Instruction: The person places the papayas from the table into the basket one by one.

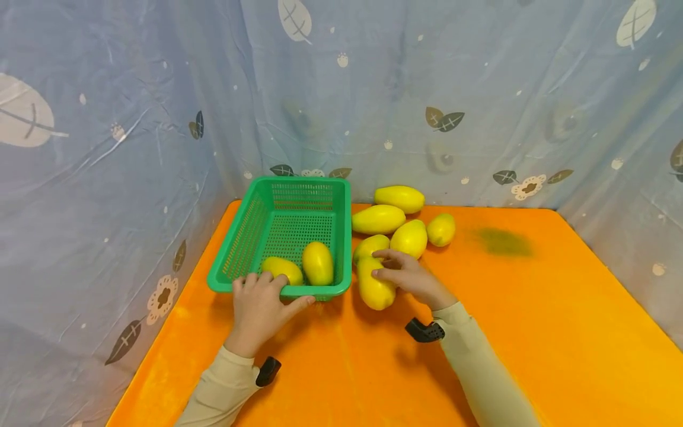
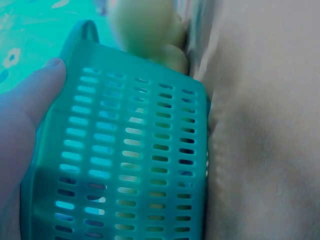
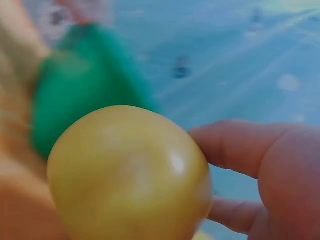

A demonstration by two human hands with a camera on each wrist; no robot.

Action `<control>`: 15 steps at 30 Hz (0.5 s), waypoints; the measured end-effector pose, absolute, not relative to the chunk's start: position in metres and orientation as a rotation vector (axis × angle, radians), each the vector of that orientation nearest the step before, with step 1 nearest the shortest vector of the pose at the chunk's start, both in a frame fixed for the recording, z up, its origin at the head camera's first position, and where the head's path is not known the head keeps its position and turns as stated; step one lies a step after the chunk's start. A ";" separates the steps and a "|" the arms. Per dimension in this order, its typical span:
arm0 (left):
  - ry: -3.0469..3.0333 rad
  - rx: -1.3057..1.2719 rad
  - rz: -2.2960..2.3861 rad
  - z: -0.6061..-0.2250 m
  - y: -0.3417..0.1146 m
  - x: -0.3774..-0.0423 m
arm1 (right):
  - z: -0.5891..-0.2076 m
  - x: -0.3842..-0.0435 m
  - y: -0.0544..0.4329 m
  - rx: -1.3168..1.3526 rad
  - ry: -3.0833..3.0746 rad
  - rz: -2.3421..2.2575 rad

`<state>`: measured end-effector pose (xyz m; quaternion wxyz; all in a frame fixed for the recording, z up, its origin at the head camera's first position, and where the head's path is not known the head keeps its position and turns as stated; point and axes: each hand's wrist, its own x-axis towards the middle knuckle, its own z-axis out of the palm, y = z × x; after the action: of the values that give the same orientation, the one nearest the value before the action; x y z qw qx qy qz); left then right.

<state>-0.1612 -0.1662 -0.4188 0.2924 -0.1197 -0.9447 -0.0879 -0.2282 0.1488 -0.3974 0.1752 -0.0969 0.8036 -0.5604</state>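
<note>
My left hand (image 1: 259, 308) grips the near rim of a green plastic basket (image 1: 216, 261), fingers over the edge and thumb along the outside. The left wrist view shows the basket's slotted wall (image 2: 127, 145) with the thumb at its rim. Inside, near that rim, lie two yellow mangoes, one mango (image 1: 317, 264) upright in view and another mango (image 1: 281, 270) partly behind my fingers. Right of the basket, my right hand (image 1: 413, 277) holds a yellow mango (image 1: 376, 290) from its right side. In the right wrist view this mango (image 3: 130, 170) fills the foreground, fingers against its side.
Several more mangoes sit behind the right hand: a long mango (image 1: 400, 199) at the back, another mango (image 1: 411, 238) nearer, and one mango (image 1: 441, 230) at the right. The orange table (image 1: 533, 332) has a dark patch. A patterned curtain (image 1: 373, 107) borders its back and sides.
</note>
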 end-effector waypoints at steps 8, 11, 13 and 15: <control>-2.514 -0.299 -0.238 -0.415 -0.168 -0.163 | -0.323 -0.252 0.163 -0.215 2.313 -1.753; -2.504 -0.312 -0.225 -0.416 -0.168 -0.163 | -0.303 -0.261 0.139 -0.246 2.346 -1.733; -2.501 -0.324 -0.216 -0.417 -0.168 -0.163 | -0.296 -0.265 0.117 -0.270 2.348 -1.713; -2.504 -0.330 -0.215 -0.419 -0.167 -0.163 | -0.296 -0.266 0.095 -0.289 2.346 -1.685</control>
<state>-0.1626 -0.1667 -0.4191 0.2989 -0.1242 -0.9427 -0.0810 -0.2664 0.0950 -0.2956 0.1191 -0.0990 0.8023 -0.5765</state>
